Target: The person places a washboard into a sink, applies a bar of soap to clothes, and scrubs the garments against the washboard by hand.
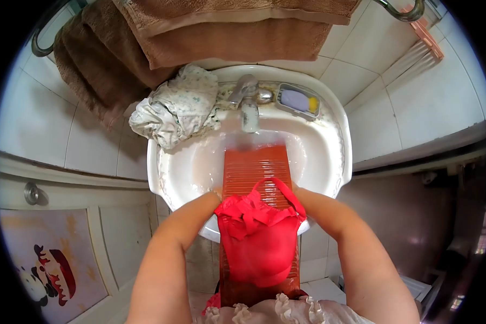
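Observation:
A reddish-brown ridged washboard (pixel 256 166) leans in the white sink (pixel 170 178), its upper end in the water. Draped over the board's lower half is a bright red garment (pixel 259 245) with a strap looping up over the ridges. At the board's left edge is my left hand (pixel 218 195), and at its right edge is my right hand (pixel 296 190). The fingers of both hands are hidden beside or behind the board and garment, so I cannot see what they grip.
A faucet (pixel 248 102) stands at the sink's back, beside a soap dish (pixel 298 101) with purple and yellow pieces. Crumpled patterned cloth (pixel 175 108) lies on the back-left rim. Brown towels (pixel 232 40) hang above. A door (pixel 121 237) is at left.

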A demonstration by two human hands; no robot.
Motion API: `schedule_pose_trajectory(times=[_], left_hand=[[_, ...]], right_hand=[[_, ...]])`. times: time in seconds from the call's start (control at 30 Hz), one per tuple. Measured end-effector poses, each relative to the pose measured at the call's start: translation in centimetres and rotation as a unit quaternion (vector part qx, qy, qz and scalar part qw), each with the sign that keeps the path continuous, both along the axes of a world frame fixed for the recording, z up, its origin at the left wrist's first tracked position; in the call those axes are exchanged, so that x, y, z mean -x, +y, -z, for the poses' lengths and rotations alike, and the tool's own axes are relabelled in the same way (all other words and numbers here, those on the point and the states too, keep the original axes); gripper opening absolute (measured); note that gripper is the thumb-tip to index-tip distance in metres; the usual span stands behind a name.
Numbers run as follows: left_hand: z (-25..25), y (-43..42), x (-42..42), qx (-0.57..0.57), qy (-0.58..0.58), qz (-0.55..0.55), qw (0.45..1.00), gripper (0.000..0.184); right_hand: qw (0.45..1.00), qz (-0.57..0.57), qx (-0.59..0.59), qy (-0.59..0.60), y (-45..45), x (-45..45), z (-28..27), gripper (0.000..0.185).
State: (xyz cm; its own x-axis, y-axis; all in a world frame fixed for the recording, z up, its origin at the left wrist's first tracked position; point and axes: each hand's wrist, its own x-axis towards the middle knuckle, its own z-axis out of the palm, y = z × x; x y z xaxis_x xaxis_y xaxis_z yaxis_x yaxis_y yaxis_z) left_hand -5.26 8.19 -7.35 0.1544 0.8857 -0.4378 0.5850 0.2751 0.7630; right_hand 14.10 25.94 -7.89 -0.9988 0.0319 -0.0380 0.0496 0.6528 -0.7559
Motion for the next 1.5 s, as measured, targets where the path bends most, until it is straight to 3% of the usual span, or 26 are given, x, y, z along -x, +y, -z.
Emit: schedule_pose_trajectory(times=[0.2, 0.27, 0.3, 0.33, 0.37, 0.5, 0.57, 0.63, 0.67, 0.7, 0.73, 0.77, 0.8, 0.83, 0.87, 0.93, 0.97, 1.0, 1.03, 1.07, 1.1, 1.17, 1.23, 1.3, 1.37, 1.5], left_hand=[[-2.7, -0.6, 2.6, 0.086, 0.173, 0.052, 0.980, 0.045], [-0.6, -1.9, 3.3, -0.023, 0.242, 0.081, 0.967, 0.049], [-0.8, -2.2, 3.7, -0.133, 0.307, 0.110, 0.936, 0.053], [-1.0, -2.6, 4.0, -0.135, 0.307, 0.111, 0.936, 0.053], [-1.3, -3.0, 4.3, -0.082, 0.329, 0.124, 0.933, 0.058], [-6.0, -3.8, 6.2, 0.040, 0.363, 0.154, 0.918, 0.069], [-9.3, -3.6, 6.9, 0.097, 0.375, 0.158, 0.908, 0.069], [-10.8, -4.6, 8.2, 0.104, 0.294, 0.023, 0.950, 0.070], [-9.6, -5.2, 9.3, 0.064, 0.194, -0.055, 0.977, 0.067], [-10.3, -5.3, 8.8, 0.064, 0.198, -0.053, 0.977, 0.067], [-11.1, -5.2, 7.7, 0.031, 0.043, -0.170, 0.984, 0.068], [-11.7, -5.0, 6.5, -0.006, -0.114, -0.280, 0.953, 0.069], [-10.6, -4.2, 5.7, 0.014, -0.150, -0.318, 0.936, 0.068], [-12.0, -3.2, 2.9, 0.003, -0.158, -0.384, 0.910, 0.069], [-11.7, -2.3, 0.5, -0.043, -0.137, -0.420, 0.896, 0.068], [-10.1, -0.9, -2.8, -0.160, -0.083, -0.427, 0.886, 0.068], [-8.5, -0.3, -3.8, -0.231, -0.050, -0.401, 0.885, 0.068], [-6.9, -0.1, -4.5, -0.248, 0.083, -0.408, 0.874, 0.064], [-8.6, 0.0, -4.7, -0.252, 0.079, -0.404, 0.876, 0.064], [-10.5, -0.3, -4.3, -0.187, -0.065, -0.451, 0.871, 0.063], [-11.7, -0.7, -3.8, -0.113, -0.206, -0.488, 0.840, 0.062], [-9.7, -2.2, -2.7, -0.129, -0.178, -0.560, 0.799, 0.062], [-9.4, -3.8, -1.7, -0.047, -0.128, -0.567, 0.812, 0.061], [-8.0, -4.9, -2.0, -0.072, -0.124, -0.583, 0.799, 0.062], [-6.4, -5.7, -2.2, -0.098, -0.121, -0.599, 0.785, 0.062], [-6.0, -6.1, -3.0, -0.092, -0.095, -0.605, 0.785, 0.061]], right_hand=[[0.996, 0.038, -0.046, -0.066, 0.4, -1.3, -1.5, 0.053], [0.985, 0.015, -0.121, -0.124, 1.1, -1.9, -3.5, 0.053], [0.974, -0.015, -0.167, -0.152, 1.3, -2.0, -4.8, 0.052], [0.960, -0.047, -0.212, -0.177, 1.6, -2.1, -6.1, 0.052], [0.920, -0.111, -0.298, -0.230, 1.7, -2.3, -7.0, 0.053], [0.909, -0.055, -0.364, -0.194, 3.3, -4.8, -5.2, 0.049], [0.945, 0.119, -0.290, -0.095, 3.2, -4.7, -7.0, 0.044], [0.953, 0.171, -0.249, -0.019, 2.8, -3.9, -9.4, 0.041], [0.957, 0.221, -0.187, 0.033, 2.2, -3.3, -10.7, 0.039], [0.951, 0.270, -0.122, 0.085, 1.4, -2.6, -11.8, 0.038], [0.949, 0.305, -0.028, 0.081, 0.0, -1.8, -12.4, 0.037], [0.942, 0.318, 0.109, 0.002, -1.3, -0.6, -13.0, 0.042], [0.892, 0.312, 0.324, -0.035, -2.5, 0.6, -12.7, 0.053], [0.816, 0.336, 0.464, -0.074, -4.4, 2.0, -13.9, 0.063], [0.762, 0.362, 0.527, -0.103, -6.0, 3.6, -14.6, 0.066], [0.655, 0.268, 0.702, -0.087, -7.2, 5.6, -12.7, 0.053], [0.614, 0.306, 0.727, -0.028, -7.9, 6.8, -11.0, 0.043], [0.591, 0.323, 0.739, -0.020, -7.0, 7.1, -8.9, 0.040], [0.567, 0.339, 0.751, -0.014, -6.6, 7.2, -9.6, 0.038], [0.511, 0.303, 0.804, -0.029, -4.9, 5.6, -10.5, 0.038], [0.524, 0.340, 0.780, -0.015, -3.9, 5.5, -10.6, 0.041], [0.520, 0.365, 0.770, 0.053, -1.4, 5.5, -12.6, 0.039], [0.433, 0.332, 0.828, 0.129, 2.8, 6.6, -11.6, 0.034], [0.433, 0.376, 0.795, 0.199, 5.3, 8.3, -13.9, 0.041], [0.475, 0.392, 0.764, 0.191, 7.8, 9.3, -15.2, 0.047], [0.471, 0.415, 0.763, 0.156, 11.4, 11.4, -13.8, 0.049]])
